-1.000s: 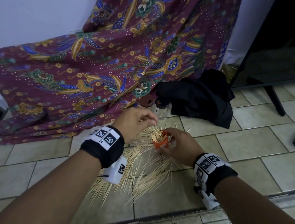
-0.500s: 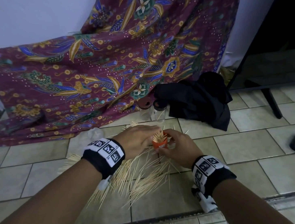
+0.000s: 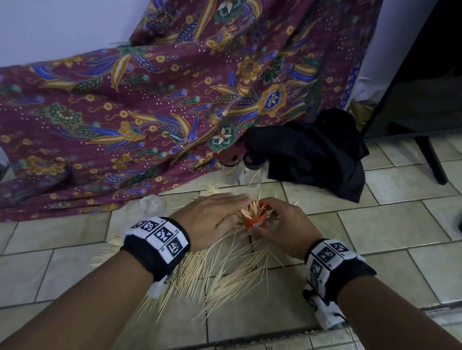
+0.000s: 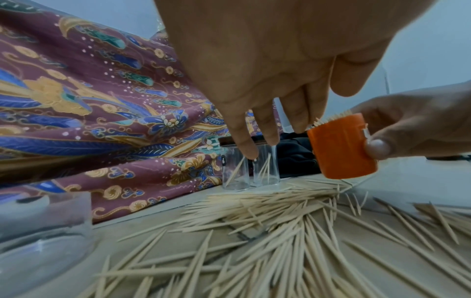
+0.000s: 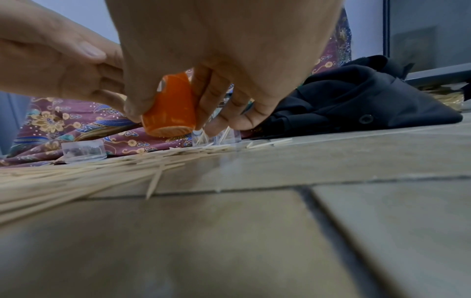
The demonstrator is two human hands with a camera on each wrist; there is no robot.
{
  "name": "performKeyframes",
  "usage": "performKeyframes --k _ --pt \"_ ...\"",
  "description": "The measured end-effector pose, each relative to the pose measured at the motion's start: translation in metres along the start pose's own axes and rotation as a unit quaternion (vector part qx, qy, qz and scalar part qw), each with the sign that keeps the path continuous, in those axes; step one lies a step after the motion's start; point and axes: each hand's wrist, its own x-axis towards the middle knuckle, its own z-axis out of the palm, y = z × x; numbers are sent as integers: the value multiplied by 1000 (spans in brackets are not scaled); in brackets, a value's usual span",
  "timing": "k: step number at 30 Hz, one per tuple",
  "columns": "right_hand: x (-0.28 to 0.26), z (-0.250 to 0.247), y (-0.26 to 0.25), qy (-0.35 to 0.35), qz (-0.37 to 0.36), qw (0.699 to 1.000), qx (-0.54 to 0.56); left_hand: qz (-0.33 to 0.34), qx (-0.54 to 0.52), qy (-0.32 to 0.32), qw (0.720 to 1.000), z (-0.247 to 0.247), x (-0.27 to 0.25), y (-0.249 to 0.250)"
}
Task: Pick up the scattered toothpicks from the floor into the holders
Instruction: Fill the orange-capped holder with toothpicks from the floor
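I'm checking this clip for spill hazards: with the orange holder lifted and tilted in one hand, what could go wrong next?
1. The right hand holds the orange holder tilted off the floor, packed with toothpicks standing past its rim; more tilt could spill them.
2. The left hand hangs open close over the two clear jars; a careless sweep might topple them.
3. The scattered toothpicks lie crisscrossed, so grabbing a bunch may flick others away.

This looks like a room in a home: the floor [image 3: 380,231] is laid with pale glazed tiles that meet a plain white wall [image 3: 34,27]. A maroon batik cloth [image 3: 154,105] with blue and gold flowers is draped down the wall onto the tiles, and a crumpled black garment [image 3: 312,151] lies beside it, next to a dark metal furniture frame [image 3: 428,153]
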Motion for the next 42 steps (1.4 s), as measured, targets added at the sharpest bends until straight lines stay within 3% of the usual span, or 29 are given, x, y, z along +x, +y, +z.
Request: performKeyframes --k 6,10,16,21,26,32,42 --pt "1 -3 -4 0 10 1000 -5 -92 -2 49 994 -13 -11 -21" --pt "5 -5 -17 4 -17 1000 -8 -138 48 4 989 -9 -16 -39" --pt "16 7 -30 -4 -17 1000 -18 -143 122 -108 976 5 -28 -43" --pt "13 22 -35 -24 -13 999 -30 -150 172 -71 971 7 -38 -42" --pt "13 27 -40 -28 -13 999 -24 -160 158 -127 966 10 -43 -43" --pt "14 28 -41 -34 -12 999 -33 -163 155 -95 970 13 -42 -35" --pt "14 28 -40 -26 -5 999 -42 -227 71 -32 971 12 -38 -39"
